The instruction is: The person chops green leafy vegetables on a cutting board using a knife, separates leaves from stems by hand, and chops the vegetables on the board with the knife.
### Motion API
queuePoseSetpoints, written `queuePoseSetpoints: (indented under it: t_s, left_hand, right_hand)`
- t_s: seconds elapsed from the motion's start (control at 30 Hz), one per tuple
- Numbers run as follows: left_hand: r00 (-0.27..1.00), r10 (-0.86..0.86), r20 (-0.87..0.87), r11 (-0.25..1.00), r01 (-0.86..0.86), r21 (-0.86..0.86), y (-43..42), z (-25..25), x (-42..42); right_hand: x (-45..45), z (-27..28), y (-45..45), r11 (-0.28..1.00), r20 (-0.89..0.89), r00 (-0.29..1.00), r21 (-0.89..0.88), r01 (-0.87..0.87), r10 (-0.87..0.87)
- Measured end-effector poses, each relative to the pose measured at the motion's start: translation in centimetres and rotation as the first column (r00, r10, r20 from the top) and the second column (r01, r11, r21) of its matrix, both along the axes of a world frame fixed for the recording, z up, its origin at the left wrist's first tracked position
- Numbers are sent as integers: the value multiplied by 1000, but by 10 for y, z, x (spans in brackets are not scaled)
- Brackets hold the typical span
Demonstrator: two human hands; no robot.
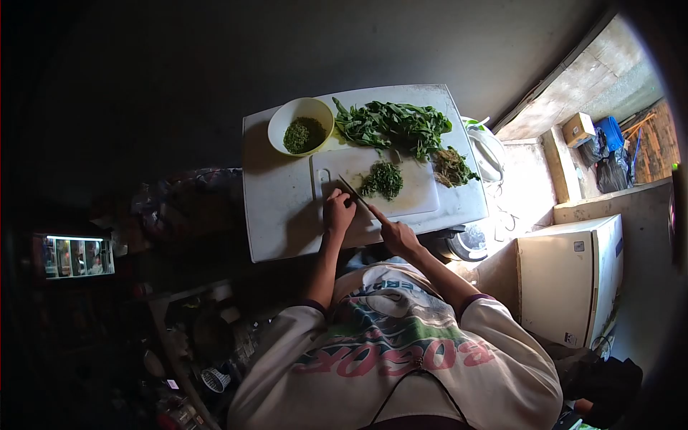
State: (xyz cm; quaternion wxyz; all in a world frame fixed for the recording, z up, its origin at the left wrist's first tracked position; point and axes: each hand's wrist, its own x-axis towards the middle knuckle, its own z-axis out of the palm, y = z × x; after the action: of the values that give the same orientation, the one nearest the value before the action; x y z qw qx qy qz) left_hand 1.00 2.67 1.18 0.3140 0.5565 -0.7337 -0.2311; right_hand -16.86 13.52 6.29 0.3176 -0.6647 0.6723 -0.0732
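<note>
My right hand (399, 237) is closed round the handle of a knife (352, 189), whose blade points up and left over the cutting board (421, 202). My left hand (339, 211) has its fingers curled in at the board's lower left edge, close to the blade; whatever they may hold is hidden. Right of the blade lies a small heap of chopped green leaves (383, 179). Behind the board, a bunch of whole leafy greens (394, 123) is spread out. A pale bowl (282, 117) at the back left contains finely chopped greens (304, 135).
Stem and root trimmings (451, 169) lie at the board's right side on the white table (276, 229). A dark wall runs behind the table. On the floor to the right stands a white refrigerator-like cabinet (555, 276). Cluttered shelving (208, 337) fills the dark lower left.
</note>
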Motion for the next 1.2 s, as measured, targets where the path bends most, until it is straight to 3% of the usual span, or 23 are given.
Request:
queuePoseSetpoints:
  t_s: [0.23, 0.6, 0.73, 0.8, 0.9, 1.1, 1.2]
  left_hand:
    - [998, 0, 61, 999, 3, -45, 0, -1, -1]
    - [997, 39, -68, 996, -44, -73, -2, -16, -4]
    - [997, 32, -74, 997, -37, -73, -1, -11, -2]
    - [997, 47, 68, 999, -46, -23, -1, -9, 1]
    - [996, 39, 75, 999, -37, -27, -3, -11, 2]
    - [999, 12, -35, 994, -15, -105, 0, -21, 3]
    - [1000, 9, -3, 1000, -9, -28, 5, -5, 1]
  right_hand:
    - [-5, 22, -10, 999, -35, 998, 27, -47, 48]
    - [-30, 15, 44, 999, 120, 992, -21, 34, -31]
    - [-28, 29, 32, 997, 71, 996, 62, 46, -50]
    - [-27, 37, 32, 999, 84, 996, 30, 18, -21]
    - [-26, 49, 33, 998, 63, 998, 46, -32, 29]
    - [-18, 14, 32, 1000, 47, 999, 29, -8, 6]
    - [-7, -9, 8, 1000, 53, 999, 9, 10, -11]
